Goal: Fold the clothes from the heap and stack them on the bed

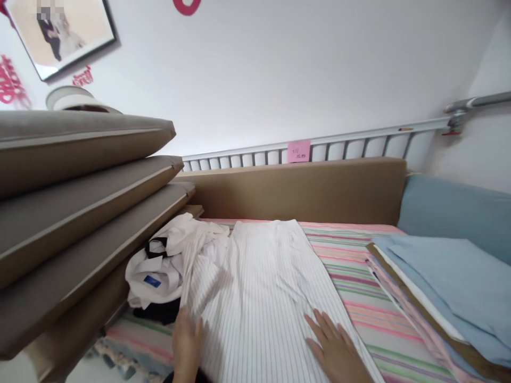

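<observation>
On the striped sheet (371, 298), left hand (187, 340) and right hand (335, 348) pin the garment (259, 298) near its edges (fingers open).

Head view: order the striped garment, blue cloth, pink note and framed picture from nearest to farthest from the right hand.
1. The striped garment, flat under the right hand, touching.
2. The blue cloth, folded to the right.
3. The pink note, on the far rail.
4. The framed picture, high on the left wall.
</observation>
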